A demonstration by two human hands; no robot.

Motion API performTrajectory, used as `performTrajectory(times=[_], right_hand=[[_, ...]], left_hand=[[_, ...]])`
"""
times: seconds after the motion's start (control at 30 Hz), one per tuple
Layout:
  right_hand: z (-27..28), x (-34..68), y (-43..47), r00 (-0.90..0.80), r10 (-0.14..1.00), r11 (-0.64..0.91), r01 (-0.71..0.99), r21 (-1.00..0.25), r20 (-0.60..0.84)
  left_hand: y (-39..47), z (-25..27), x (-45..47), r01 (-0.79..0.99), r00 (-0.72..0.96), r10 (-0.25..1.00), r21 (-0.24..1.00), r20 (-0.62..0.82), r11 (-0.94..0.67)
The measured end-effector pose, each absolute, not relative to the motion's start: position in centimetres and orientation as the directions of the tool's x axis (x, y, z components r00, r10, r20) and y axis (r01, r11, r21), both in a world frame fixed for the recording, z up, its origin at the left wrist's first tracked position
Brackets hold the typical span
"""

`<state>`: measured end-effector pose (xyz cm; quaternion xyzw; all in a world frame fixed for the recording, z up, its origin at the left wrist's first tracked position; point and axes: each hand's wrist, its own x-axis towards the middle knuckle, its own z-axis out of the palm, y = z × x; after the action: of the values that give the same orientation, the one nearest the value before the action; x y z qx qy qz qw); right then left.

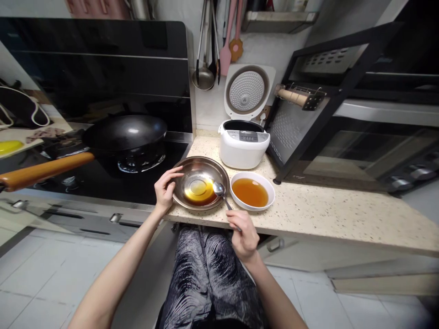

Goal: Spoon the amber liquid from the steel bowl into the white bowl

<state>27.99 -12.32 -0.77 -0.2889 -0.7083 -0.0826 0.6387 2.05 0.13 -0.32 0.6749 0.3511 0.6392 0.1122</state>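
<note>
My left hand [166, 189] grips the left rim of a shiny metal bowl [219, 168], its fingers over the edge. A shallow pool of amber liquid [199, 190] lies in that bowl. In my right hand [244, 233] is a metal spoon [218, 188], held by the handle. The spoon's head is over the right side of the metal bowl; whether it touches the liquid I cannot tell. Close beside the metal bowl, on its right, stands a white bowl [272, 195] of orange-brown liquid.
Behind the bowls, a white rice cooker [244, 151] has its lid raised. A black wok [125, 132] with a wooden handle sits on the stove at left. A black rack [298, 137] with an oven stands at right. Utensils [205, 77] hang on the wall.
</note>
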Motion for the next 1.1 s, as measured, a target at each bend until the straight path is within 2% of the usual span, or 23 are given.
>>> performTrajectory(times=[0.13,0.27,0.67,0.93,1.1], right_hand=[[-1.2,26.8,-11.5,-0.108,0.383,0.841,0.453,-0.297,0.918],[-1.5,26.3,-10.9,-0.114,0.447,0.828,0.429,-0.362,0.887],[-2.2,25.6,-11.1,0.082,0.559,0.745,0.386,-0.544,0.825],[-3.1,24.7,-10.7,0.24,0.696,0.635,0.234,-0.736,0.677],[-3.5,24.2,-10.5,0.283,0.702,0.625,0.195,-0.756,0.653]], left_hand=[[0.1,-0.3,2.0,0.331,-0.061,0.618,0.6,0.784,-0.729],[0.1,-0.3,2.1,0.336,-0.056,0.608,0.589,0.792,-0.735],[0.0,-0.4,2.0,0.31,-0.054,0.579,0.564,0.814,-0.765],[0.0,-0.3,2.0,0.323,-0.051,0.575,0.558,0.817,-0.764],[-0.1,-0.2,2.0,0.332,-0.055,0.588,0.57,0.807,-0.751]])
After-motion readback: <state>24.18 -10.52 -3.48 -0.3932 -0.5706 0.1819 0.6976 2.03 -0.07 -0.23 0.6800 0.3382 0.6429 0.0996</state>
